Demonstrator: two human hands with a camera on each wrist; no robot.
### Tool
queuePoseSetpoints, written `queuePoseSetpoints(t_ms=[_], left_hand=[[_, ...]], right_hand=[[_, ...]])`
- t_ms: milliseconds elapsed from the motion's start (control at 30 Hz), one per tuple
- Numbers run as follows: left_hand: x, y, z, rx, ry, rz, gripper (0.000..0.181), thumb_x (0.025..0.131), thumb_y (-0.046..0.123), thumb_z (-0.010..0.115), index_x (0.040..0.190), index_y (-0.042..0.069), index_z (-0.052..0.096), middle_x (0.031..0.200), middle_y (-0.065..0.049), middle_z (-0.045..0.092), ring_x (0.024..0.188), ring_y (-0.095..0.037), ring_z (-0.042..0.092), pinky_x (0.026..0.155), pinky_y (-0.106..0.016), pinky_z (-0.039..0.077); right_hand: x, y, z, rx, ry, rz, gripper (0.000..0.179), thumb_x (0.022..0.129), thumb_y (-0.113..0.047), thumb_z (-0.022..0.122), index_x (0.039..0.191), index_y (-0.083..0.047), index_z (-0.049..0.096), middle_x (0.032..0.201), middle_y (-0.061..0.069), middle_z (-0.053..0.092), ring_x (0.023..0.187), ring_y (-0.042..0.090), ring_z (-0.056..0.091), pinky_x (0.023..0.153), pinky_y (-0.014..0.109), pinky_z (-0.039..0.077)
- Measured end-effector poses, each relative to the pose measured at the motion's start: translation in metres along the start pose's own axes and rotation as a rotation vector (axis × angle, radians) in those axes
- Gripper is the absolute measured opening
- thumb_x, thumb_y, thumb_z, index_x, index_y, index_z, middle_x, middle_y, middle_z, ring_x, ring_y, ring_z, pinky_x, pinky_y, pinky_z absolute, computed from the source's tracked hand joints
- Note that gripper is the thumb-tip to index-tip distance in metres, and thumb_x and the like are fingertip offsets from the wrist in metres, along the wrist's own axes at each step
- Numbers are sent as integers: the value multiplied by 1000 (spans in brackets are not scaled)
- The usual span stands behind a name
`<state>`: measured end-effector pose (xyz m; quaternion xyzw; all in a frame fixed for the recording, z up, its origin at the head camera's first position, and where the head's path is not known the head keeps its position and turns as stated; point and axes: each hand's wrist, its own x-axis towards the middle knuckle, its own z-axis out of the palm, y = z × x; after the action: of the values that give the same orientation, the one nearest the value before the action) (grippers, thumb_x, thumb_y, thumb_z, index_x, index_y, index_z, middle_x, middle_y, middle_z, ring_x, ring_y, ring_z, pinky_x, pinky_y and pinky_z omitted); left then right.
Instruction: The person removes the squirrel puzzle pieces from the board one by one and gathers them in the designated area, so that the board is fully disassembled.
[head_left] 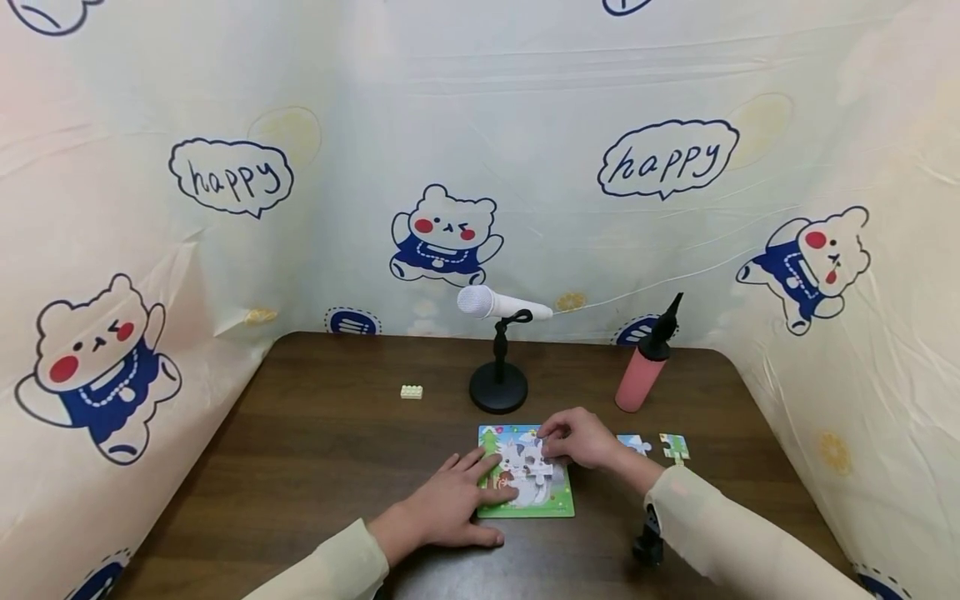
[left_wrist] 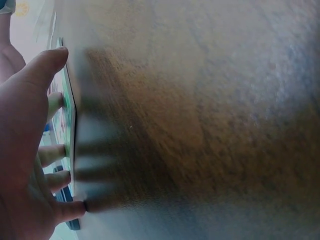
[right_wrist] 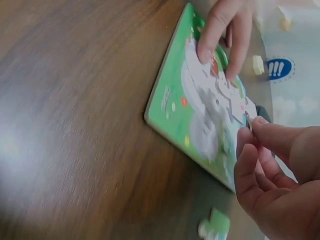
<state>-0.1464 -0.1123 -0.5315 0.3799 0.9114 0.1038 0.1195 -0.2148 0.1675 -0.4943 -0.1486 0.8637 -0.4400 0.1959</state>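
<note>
A picture puzzle board (head_left: pixel 558 506) with a green border and a white cartoon animal lies flat on the table. My left hand (head_left: pixel 453 504) rests with spread, straight fingers on its left part, holding nothing. In the left wrist view, the fingers (left_wrist: pixel 55 155) touch the board's edge and the table. Over the board's upper right, my right hand (head_left: pixel 585 437) pinches a small puzzle piece (right_wrist: pixel 247 119) between thumb and fingertips; the fingers cover most of it. Two loose puzzle pieces, one bluish (head_left: pixel 634 443) and one green (head_left: pixel 674 447), lie right of the board.
Behind the board stands a white microphone (head_left: pixel 510 305) on a black round-based stand (head_left: pixel 498 389). A pink bottle (head_left: pixel 640 379) with a black nozzle is at the back right. One cream toy brick (head_left: pixel 411 392) sits at the back left of the brown table (head_left: pixel 315 450).
</note>
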Motion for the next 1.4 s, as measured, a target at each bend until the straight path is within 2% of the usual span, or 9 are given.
queuePoseSetpoints(t_ms=[267,533,733,933,1167,1400], left_hand=[[-1,1,1,-14,-12,-11,63,92,74,55,150,52,45,168,-7,31,155,-40,25,113,-71,30],[-4,2,-1,-14,-15,-12,63,92,73,56,150,51,46,168,-7,31,155,-39,24,113,-70,30],[-3,1,-4,-9,-20,-14,64,92,73,56,151,51,45,168,-8,31,155,-40,25,113,-70,30],[-1,0,-4,-15,-19,-20,63,92,74,55,150,52,45,168,-6,31,156,-39,23,113,-71,30],[1,0,-3,-16,-22,-18,63,92,74,55,150,53,45,168,-5,31,156,-39,24,113,-71,30],[1,1,-1,-19,-22,-17,63,91,76,54,150,53,45,168,-5,31,156,-39,24,112,-72,30]], right_hand=[[-28,24,-32,-5,5,-17,21,92,-7,76,111,2,74,86,9,71,72,19,65,63,35,57],[-58,56,-51,6,44,69,17,93,-7,74,109,-1,74,87,7,69,76,18,66,63,35,56],[-77,68,-63,9,48,100,18,93,-8,74,110,-2,73,87,8,70,76,21,64,62,36,56],[-84,75,-72,-55,62,110,16,92,-8,75,107,-3,74,86,7,69,73,19,62,61,35,55],[-88,79,-73,-111,78,101,14,88,-5,78,101,-3,75,80,6,67,69,21,61,55,34,53],[-87,82,-71,-213,110,120,13,86,-3,78,98,-9,77,82,2,65,73,18,55,62,33,48]])
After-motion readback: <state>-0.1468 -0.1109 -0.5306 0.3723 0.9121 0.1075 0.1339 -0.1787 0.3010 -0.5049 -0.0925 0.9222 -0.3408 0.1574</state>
